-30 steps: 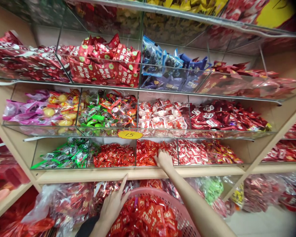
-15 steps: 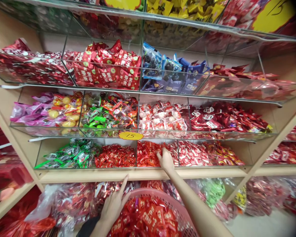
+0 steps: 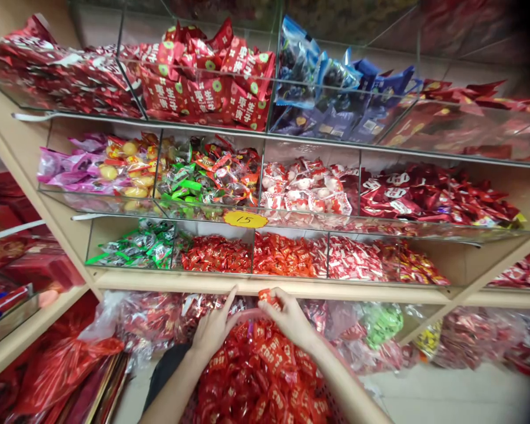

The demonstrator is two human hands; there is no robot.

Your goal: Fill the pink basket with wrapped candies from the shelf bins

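My right hand (image 3: 290, 318) is over the far rim of a pink plastic basket (image 3: 254, 314), its fingers closed on red-wrapped candies (image 3: 269, 297). Below it the basket is filled with red candies (image 3: 269, 365) in shiny wrappers with gold print. On the basket's left side, my left hand (image 3: 214, 327) holds the rim, its thumb along the edge and index finger stretched toward the shelf. Straight ahead, a bottom-shelf compartment holds loose red candies (image 3: 285, 256) that look alike.
Clear-walled shelves hold green-wrapped candies (image 3: 141, 247), red-and-white candies (image 3: 353, 259) and larger red packets (image 3: 203, 88). A yellow price tag (image 3: 246, 219) hangs at the middle. The wooden shelf edge (image 3: 335, 289) runs just beyond my hands. Bagged sweets (image 3: 382, 324) lie beneath it.
My right hand has come back from the bottom-shelf compartment to above the basket, with red candies in its fingers. The left hand stays at the rim. My view has tilted down.
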